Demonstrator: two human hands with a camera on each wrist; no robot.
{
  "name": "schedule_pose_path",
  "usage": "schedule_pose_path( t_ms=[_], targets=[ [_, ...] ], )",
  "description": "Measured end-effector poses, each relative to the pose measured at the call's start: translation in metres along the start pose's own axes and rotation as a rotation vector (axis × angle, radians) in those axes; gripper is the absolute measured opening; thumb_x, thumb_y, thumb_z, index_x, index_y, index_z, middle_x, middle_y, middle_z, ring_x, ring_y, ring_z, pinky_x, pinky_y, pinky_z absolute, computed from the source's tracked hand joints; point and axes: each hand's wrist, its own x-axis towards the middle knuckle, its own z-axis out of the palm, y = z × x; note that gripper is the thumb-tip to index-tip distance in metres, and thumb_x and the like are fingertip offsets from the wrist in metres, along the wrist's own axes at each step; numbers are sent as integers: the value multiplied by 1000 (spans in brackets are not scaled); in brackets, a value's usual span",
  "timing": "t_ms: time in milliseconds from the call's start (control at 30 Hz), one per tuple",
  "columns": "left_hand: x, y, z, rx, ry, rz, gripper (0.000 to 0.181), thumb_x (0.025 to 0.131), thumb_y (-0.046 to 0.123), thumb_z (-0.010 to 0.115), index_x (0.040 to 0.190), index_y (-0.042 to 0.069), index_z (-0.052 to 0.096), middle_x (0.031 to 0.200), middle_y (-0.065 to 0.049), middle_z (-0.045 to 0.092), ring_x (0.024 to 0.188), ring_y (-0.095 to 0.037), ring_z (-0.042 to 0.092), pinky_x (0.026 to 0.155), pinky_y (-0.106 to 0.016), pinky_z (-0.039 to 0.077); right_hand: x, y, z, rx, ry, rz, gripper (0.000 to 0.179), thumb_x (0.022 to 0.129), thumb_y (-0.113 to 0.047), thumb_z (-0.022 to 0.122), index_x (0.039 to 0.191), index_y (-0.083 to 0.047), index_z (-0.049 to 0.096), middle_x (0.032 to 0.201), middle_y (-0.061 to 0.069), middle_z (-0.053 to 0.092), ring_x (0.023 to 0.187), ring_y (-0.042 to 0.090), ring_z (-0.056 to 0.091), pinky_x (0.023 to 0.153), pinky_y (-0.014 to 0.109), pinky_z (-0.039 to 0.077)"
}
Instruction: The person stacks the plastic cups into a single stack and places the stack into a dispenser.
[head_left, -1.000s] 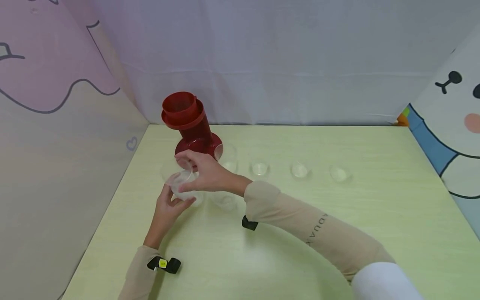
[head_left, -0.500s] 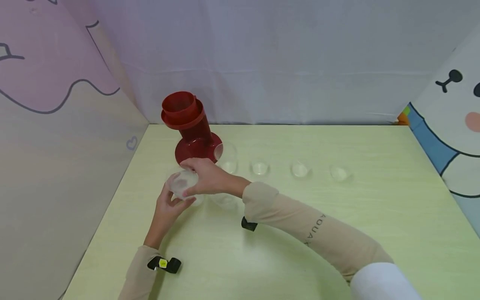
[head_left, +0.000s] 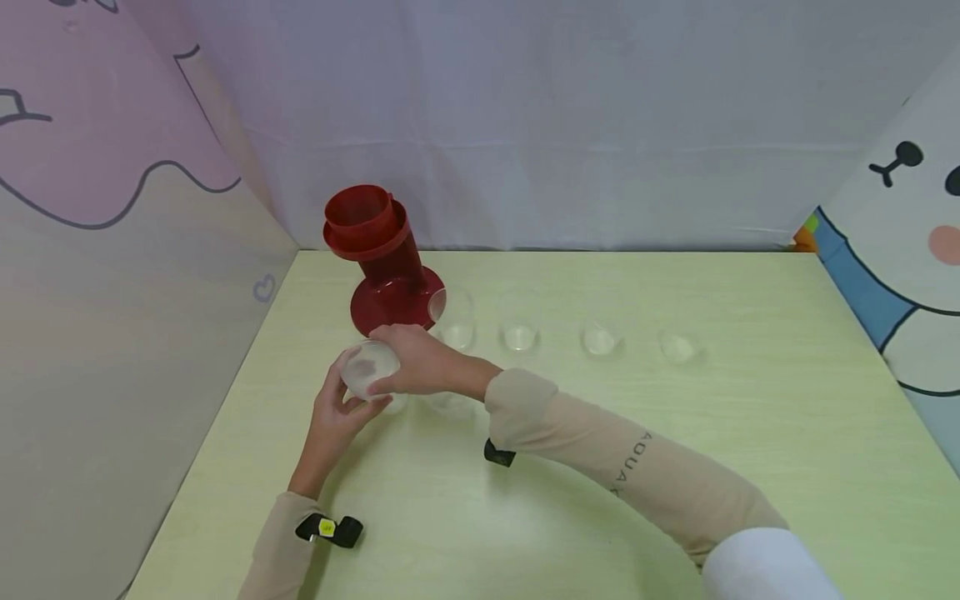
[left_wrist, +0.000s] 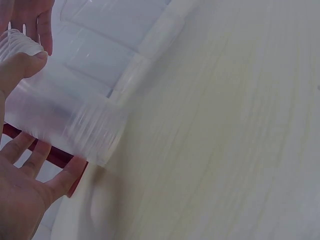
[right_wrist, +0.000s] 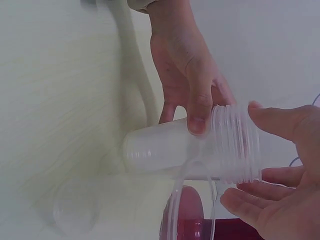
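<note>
A stack of clear plastic cups [head_left: 367,368] is between my two hands, its round mouth facing up toward the head camera. My left hand [head_left: 333,421] grips the stack's side, with the thumb across it in the right wrist view and the fingers round the other side. My right hand [head_left: 427,360] has thumb and fingertips at opposite sides of the rims; in the right wrist view the nested rims [right_wrist: 235,142] lie between them. Several ridged rims show the cups sit inside one another. The left wrist view shows the stack [left_wrist: 65,112] close up.
A red stand [head_left: 390,283] with a round base and wide open top is just behind my hands. Several single clear cups, such as one [head_left: 519,335] and another [head_left: 600,339], stand in a row along the pale table [head_left: 637,467]. Patterned cloth walls enclose the back and sides.
My right hand has come down and slightly right to the stack's mouth. The clear cup outline it held above the stack now merges with the stack. My left hand has hardly moved.
</note>
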Motion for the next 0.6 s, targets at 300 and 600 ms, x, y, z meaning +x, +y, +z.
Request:
schedule_pose_path(
  t_ms=[300,600],
  targets=[
    [0,-1,0,-25,2,10,78,82,-1,71,146,12,29,143,-8,34,126,-27,35,89,-21,48,-4,-2,0,-9,10,-14,69,79,-33,77,134,-5,46,125,5,54,110,15,47,82,20,46],
    [1,-4,0,11,12,-13,80,81,7,74,147,16,29,144,-6,33,128,-26,35,92,-24,46,-10,-7,-19,-31,4,-39,64,80,-27,76,134,-7,48,129,4,52,117,15,45,94,23,44]
  ],
)
